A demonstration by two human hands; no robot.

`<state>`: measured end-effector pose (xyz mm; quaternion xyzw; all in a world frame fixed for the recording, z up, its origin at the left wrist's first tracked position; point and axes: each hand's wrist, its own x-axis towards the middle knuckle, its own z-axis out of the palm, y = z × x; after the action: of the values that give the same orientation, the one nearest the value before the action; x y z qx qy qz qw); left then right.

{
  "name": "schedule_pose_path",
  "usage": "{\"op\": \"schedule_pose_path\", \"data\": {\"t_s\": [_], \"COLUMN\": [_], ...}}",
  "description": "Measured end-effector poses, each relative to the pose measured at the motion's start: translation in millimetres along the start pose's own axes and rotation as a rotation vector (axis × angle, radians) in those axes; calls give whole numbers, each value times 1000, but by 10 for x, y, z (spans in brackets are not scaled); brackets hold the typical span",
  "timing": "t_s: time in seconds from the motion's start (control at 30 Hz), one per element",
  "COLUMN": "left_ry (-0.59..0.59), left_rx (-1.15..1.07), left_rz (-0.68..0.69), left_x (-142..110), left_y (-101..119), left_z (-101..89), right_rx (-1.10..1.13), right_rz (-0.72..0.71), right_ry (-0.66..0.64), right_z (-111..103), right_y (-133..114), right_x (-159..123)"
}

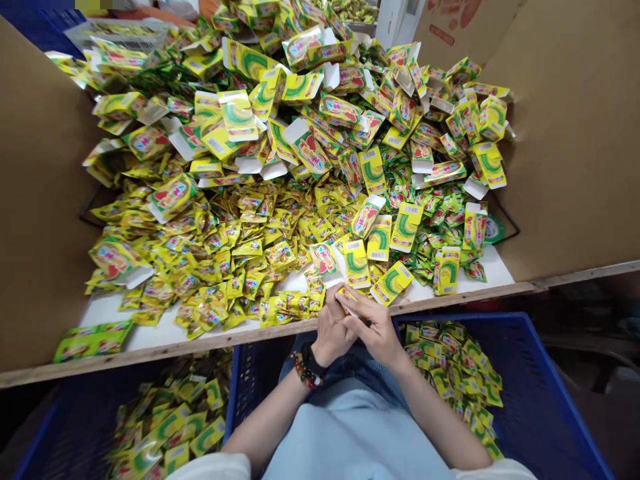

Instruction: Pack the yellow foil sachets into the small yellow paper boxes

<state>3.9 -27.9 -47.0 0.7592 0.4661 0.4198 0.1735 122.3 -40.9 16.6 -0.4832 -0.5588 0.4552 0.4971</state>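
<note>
Both of my hands meet at the table's front edge around a small yellow candy box (346, 295), mostly hidden by the fingers. My left hand (331, 332), with a beaded bracelet and a dark band at the wrist, is closed on the box from the left. From the right, my right hand (376, 328) has its fingers laid over the box's top. Just beyond them lie a yellow-green box (357, 264) and another box (391, 283). Small yellow candy sachets (280, 307) spread to the left of the hands, and green sachets (425, 263) to the right.
A big heap of boxes, many with flaps up (305, 143), fills the back of the white table (190, 335). Cardboard walls (565, 147) flank it. Below the wooden edge, a blue crate (545, 393) holds boxes on the right; more boxes (173, 430) lie lower left.
</note>
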Motion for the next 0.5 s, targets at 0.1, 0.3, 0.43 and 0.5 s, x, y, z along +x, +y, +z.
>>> {"op": "schedule_pose_path", "data": {"t_s": [0.1,0.3,0.43,0.5], "left_ry": [-80,-83,-82,-103], "left_rx": [26,13,9,-3], "left_rz": [-54,-61,-78,-87], "left_x": [8,-21,-6,14], "left_y": [37,19,34,58], "left_z": [-19,1,9,-6], "right_rx": [-59,-188,-169,-109], "right_rz": [15,-79,-41,46], "right_ry": [143,116,129,164], "right_z": [37,43,37,32], "right_y": [16,2,-24,-30], "right_x": [-19,20,37,44]}}
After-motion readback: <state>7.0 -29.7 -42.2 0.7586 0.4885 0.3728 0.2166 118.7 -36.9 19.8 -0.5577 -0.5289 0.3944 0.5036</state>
